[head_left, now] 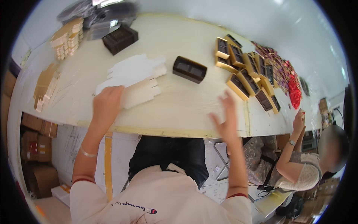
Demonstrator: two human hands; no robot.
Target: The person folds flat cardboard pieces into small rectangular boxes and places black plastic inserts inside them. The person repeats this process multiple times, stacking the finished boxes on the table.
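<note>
My left hand (108, 100) is closed at the near left corner of a stack of flat white cardboard blanks (134, 71), its fingers curled over the edge. How many sheets it grips is hidden. My right hand (226, 119) is held above the table's front edge with its fingers apart, slightly blurred and with nothing in it. Beyond and between my hands lies a dark brown plastic tray (189, 69) with hollow compartments. To the right is a heap of gold boxes (238, 86) with dark trays inside.
Stacked dark trays (120, 39) and clear plastic bags (108, 18) lie at the back left, beside folded gold cardboard blanks (46, 84). Purple and red wrapped pieces (278, 71) are heaped at the far right, near a red net bag (294, 91). A co-worker (294, 164) sits on the right.
</note>
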